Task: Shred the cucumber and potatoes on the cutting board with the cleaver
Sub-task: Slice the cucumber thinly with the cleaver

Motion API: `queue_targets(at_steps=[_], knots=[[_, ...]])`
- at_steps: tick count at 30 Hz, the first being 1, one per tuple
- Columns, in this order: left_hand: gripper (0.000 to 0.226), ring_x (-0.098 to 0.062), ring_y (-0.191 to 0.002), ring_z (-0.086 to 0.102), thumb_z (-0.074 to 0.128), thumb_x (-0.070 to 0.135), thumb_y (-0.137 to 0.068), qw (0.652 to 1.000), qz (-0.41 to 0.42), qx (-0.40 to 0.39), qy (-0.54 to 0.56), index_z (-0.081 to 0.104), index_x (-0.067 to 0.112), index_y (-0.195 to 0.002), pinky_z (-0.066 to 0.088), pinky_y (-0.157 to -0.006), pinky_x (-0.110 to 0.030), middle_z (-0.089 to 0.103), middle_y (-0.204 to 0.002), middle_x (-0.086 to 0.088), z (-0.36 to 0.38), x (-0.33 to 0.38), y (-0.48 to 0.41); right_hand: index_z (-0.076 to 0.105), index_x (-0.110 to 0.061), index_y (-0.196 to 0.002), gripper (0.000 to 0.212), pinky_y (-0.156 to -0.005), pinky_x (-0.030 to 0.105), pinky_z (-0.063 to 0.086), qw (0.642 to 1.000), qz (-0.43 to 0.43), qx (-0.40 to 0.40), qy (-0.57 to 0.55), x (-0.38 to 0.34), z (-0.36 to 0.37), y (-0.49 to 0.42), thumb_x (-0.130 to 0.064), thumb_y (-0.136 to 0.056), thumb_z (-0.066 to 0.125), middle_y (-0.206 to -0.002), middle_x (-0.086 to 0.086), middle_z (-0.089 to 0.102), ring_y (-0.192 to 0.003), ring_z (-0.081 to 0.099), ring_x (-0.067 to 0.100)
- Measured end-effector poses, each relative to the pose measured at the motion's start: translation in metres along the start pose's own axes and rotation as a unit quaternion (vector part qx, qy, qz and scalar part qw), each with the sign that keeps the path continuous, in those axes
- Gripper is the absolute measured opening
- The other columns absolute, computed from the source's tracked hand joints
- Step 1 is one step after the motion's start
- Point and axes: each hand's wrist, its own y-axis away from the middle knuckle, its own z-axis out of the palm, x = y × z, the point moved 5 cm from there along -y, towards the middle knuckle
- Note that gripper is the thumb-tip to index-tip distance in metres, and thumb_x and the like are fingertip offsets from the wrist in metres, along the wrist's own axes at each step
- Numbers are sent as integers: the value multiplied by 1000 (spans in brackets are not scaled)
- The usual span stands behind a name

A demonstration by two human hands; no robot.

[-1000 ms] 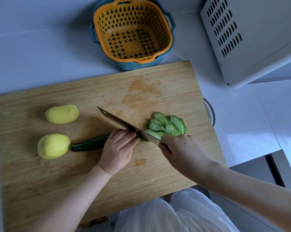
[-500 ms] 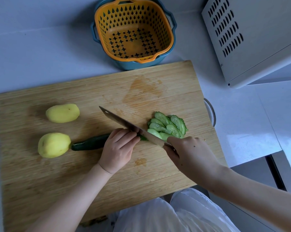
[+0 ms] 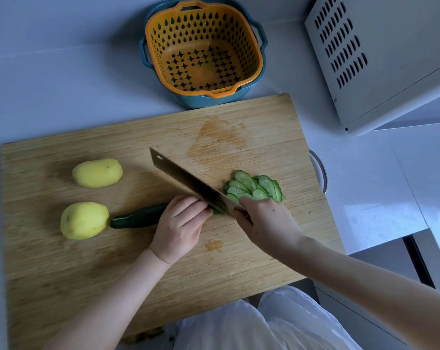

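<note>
A dark green cucumber (image 3: 138,217) lies on the wooden cutting board (image 3: 62,274). My left hand (image 3: 179,227) holds it down with curled fingers at its cut end. My right hand (image 3: 267,223) grips the handle of the cleaver (image 3: 188,181), whose blade runs diagonally up-left and rests beside my left knuckles on the cucumber. A fan of cucumber slices (image 3: 255,186) lies just right of the blade. Two peeled yellow potatoes sit at the left, one (image 3: 97,173) farther back and one (image 3: 84,220) touching the cucumber's tail end.
An orange colander in a blue bowl (image 3: 203,54) stands behind the board. A grey vented appliance (image 3: 380,59) is at the back right. A metal handle (image 3: 320,170) sticks out at the board's right edge. White clothing (image 3: 251,324) is below.
The cleaver has risen and come down again on the cucumber, and the right hand has shifted slightly forward. The left hand has barely moved.
</note>
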Motion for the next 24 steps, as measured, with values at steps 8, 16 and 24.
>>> queue_targets(at_steps=[8, 16, 24], knots=[[16, -20, -93, 55, 60, 2, -84, 1000, 6, -1, -9, 76, 5, -80, 45, -90, -34, 72, -86, -9, 2, -2, 3, 35, -21, -66, 31, -37, 18, 9, 999, -18, 22, 40, -2, -22, 25, -23, -88, 57, -47, -15, 17, -34, 15, 3], [22, -20, -94, 55, 56, 4, -89, 1000, 7, 4, 1, 76, 4, -79, 45, -89, -34, 72, -86, -10, 2, -2, 2, 38, -17, -77, 24, -42, 24, 19, 999, -9, -12, 50, -13, -6, 6, -27, -98, 37, -56, -6, 34, -47, 35, 15], [12, -22, -96, 56, 64, 0, -82, 1000, -6, -11, 6, 74, 4, -83, 49, -87, -38, 71, -90, -11, 2, -2, 4, 48, -11, -76, 28, -46, 31, 32, 999, 22, -7, -41, 0, 6, -4, -31, -95, 44, -59, -2, 45, -52, 46, 23]])
